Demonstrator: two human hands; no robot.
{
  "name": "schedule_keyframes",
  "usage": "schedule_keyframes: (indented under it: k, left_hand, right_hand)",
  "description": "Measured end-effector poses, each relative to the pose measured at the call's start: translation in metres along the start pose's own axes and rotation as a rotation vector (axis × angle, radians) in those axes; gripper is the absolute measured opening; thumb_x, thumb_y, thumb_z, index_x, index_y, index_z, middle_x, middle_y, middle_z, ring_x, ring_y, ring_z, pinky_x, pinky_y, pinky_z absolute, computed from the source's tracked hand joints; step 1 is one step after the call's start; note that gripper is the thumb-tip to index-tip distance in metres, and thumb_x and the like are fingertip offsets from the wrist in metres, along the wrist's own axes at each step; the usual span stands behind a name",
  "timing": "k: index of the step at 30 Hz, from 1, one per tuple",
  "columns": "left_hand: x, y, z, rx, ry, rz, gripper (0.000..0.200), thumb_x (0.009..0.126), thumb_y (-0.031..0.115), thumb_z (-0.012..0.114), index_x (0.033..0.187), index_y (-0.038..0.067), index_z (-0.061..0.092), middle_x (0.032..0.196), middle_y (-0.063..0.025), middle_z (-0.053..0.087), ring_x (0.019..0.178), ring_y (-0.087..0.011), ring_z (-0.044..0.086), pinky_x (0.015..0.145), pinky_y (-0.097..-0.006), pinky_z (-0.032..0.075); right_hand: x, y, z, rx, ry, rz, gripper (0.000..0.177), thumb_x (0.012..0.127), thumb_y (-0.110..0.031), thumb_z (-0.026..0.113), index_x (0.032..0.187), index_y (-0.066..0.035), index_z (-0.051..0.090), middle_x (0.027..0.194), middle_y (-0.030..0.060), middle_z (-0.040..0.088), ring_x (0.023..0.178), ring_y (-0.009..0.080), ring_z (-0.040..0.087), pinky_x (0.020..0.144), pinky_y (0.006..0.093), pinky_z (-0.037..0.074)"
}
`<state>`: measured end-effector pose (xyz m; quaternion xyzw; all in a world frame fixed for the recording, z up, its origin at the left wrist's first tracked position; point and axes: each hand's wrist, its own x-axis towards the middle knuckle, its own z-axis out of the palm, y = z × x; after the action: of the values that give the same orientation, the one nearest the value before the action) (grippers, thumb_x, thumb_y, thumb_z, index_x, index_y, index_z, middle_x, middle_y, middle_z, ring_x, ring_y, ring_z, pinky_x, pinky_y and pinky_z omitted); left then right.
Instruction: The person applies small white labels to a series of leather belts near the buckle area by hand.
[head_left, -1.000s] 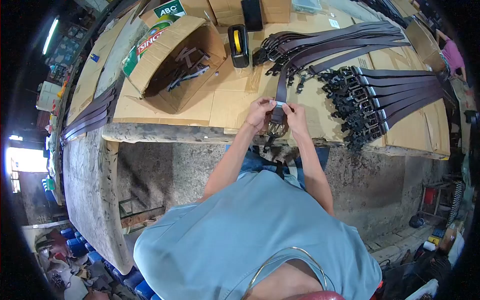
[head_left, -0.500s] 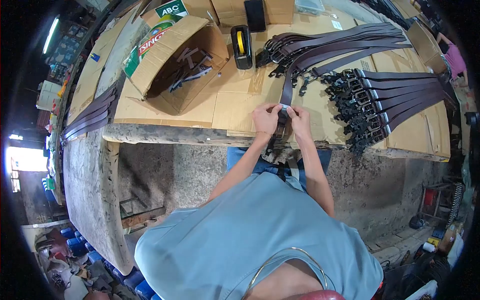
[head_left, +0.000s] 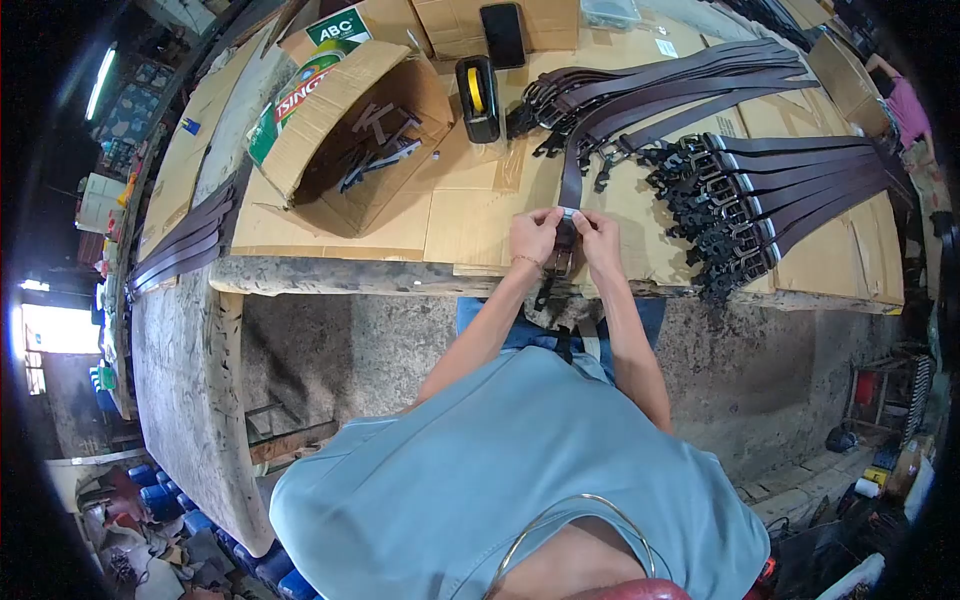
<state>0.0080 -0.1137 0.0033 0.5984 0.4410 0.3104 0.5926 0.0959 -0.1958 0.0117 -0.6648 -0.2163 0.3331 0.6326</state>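
Observation:
Near the table's front edge, my left hand (head_left: 535,238) and my right hand (head_left: 598,242) pinch a dark brown belt (head_left: 571,185) from either side, just above its buckle (head_left: 563,262). A small pale strip (head_left: 567,213) lies across the belt between my fingertips. The buckle end hangs toward the table edge, and the strap runs back to a pile of similar belts (head_left: 680,80). To the right lies a row of belts (head_left: 800,185) with their metal buckles and black clips lined up and pale bands across them.
An opened cardboard box (head_left: 330,140) holding small strips stands at the left. Behind are a tape dispenser (head_left: 478,100) with yellow tape and a black phone (head_left: 503,35). More straps (head_left: 190,240) hang over the left table. Another person (head_left: 905,105) is at the far right.
Both hands stay on the belt at the pale strip with hardly any movement. The whole view has shifted slightly.

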Motion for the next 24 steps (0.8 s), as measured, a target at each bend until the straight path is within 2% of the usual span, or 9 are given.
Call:
schedule_keyframes:
  k: [4, 8, 9, 11, 14, 16, 20, 22, 24]
  left_hand:
    - [-0.002, 0.001, -0.002, -0.014, -0.062, -0.058, 0.025, 0.085, 0.02, 0.064, 0.088, -0.004, 0.067, 0.069, -0.004, 0.063, 0.057, -0.0092, 0.054, 0.051, -0.0252, 0.045]
    - [-0.001, -0.001, -0.002, -0.085, -0.097, -0.024, 0.025, 0.086, 0.02, 0.062, 0.089, -0.004, 0.066, 0.067, -0.0034, 0.061, 0.055, -0.008, 0.053, 0.048, -0.0245, 0.043]
    - [-0.005, 0.01, -0.005, -0.03, -0.118, -0.096, 0.025, 0.087, 0.02, 0.061, 0.09, -0.004, 0.065, 0.068, -0.0037, 0.061, 0.056, -0.0082, 0.053, 0.048, -0.0243, 0.043]
    - [-0.008, 0.016, -0.005, 0.029, -0.14, -0.172, 0.025, 0.087, 0.02, 0.06, 0.09, -0.004, 0.065, 0.068, -0.004, 0.061, 0.056, -0.0083, 0.054, 0.048, -0.0242, 0.043]
    - [-0.007, 0.01, 0.0, -0.1, -0.159, -0.199, 0.024, 0.087, 0.019, 0.06, 0.091, -0.004, 0.064, 0.072, -0.005, 0.062, 0.06, -0.01, 0.056, 0.054, -0.0246, 0.045]
    - [-0.005, 0.01, 0.005, -0.186, -0.226, -0.12, 0.022, 0.086, 0.014, 0.06, 0.095, -0.006, 0.063, 0.08, -0.0071, 0.064, 0.068, -0.0124, 0.059, 0.062, -0.0253, 0.048]
    - [-0.012, 0.008, 0.008, -0.276, -0.228, -0.041, 0.022, 0.084, 0.007, 0.06, 0.101, -0.007, 0.06, 0.088, -0.009, 0.064, 0.073, -0.0143, 0.061, 0.067, -0.0262, 0.05]
    - [-0.009, 0.002, 0.006, -0.466, -0.273, -0.158, 0.025, 0.082, 0.001, 0.059, 0.105, -0.008, 0.057, 0.093, -0.0109, 0.063, 0.078, -0.016, 0.061, 0.072, -0.0275, 0.052]
    - [-0.006, 0.0, 0.003, -0.486, -0.285, -0.195, 0.025, 0.083, 0.0, 0.058, 0.106, -0.008, 0.057, 0.093, -0.0107, 0.063, 0.078, -0.016, 0.062, 0.071, -0.0277, 0.052]
  right_hand:
    - [0.002, 0.004, -0.001, 0.016, 0.048, 0.002, 0.022, 0.085, -0.011, 0.06, 0.098, 0.006, 0.065, 0.085, 0.0078, 0.066, 0.075, 0.0118, 0.057, 0.07, 0.0264, 0.045]
    - [0.002, 0.012, -0.001, -0.018, 0.081, -0.005, 0.021, 0.084, -0.012, 0.061, 0.096, 0.005, 0.066, 0.086, 0.0086, 0.067, 0.076, 0.0123, 0.058, 0.071, 0.0267, 0.045]
    - [0.004, 0.012, -0.002, -0.015, 0.082, -0.006, 0.021, 0.084, -0.012, 0.061, 0.096, 0.005, 0.066, 0.086, 0.0086, 0.067, 0.076, 0.0123, 0.058, 0.071, 0.0267, 0.045]
    - [0.006, 0.014, -0.006, 0.037, 0.016, 0.046, 0.018, 0.087, -0.012, 0.06, 0.094, 0.004, 0.066, 0.081, 0.0031, 0.064, 0.07, 0.0077, 0.054, 0.064, 0.0224, 0.043]
    - [0.006, 0.009, -0.006, 0.065, 0.029, 0.032, 0.018, 0.088, -0.012, 0.059, 0.093, 0.004, 0.066, 0.08, 0.0024, 0.064, 0.07, 0.0069, 0.054, 0.064, 0.0214, 0.042]
    - [0.007, 0.009, -0.003, 0.087, 0.062, 0.035, 0.018, 0.088, -0.011, 0.058, 0.093, 0.004, 0.065, 0.079, 0.0021, 0.063, 0.069, 0.007, 0.054, 0.063, 0.0212, 0.042]
    - [0.007, 0.006, -0.002, 0.132, 0.097, 0.043, 0.017, 0.089, -0.01, 0.057, 0.092, 0.005, 0.065, 0.079, 0.0023, 0.063, 0.07, 0.0075, 0.054, 0.063, 0.0211, 0.042]
    - [0.01, 0.012, -0.004, 0.158, 0.066, 0.03, 0.017, 0.089, -0.01, 0.057, 0.092, 0.004, 0.065, 0.08, 0.0024, 0.063, 0.07, 0.0079, 0.054, 0.064, 0.0218, 0.043]
    - [0.009, 0.01, -0.007, 0.178, 0.034, 0.015, 0.017, 0.088, -0.011, 0.057, 0.092, 0.004, 0.064, 0.081, 0.0025, 0.063, 0.07, 0.0083, 0.055, 0.064, 0.0225, 0.043]
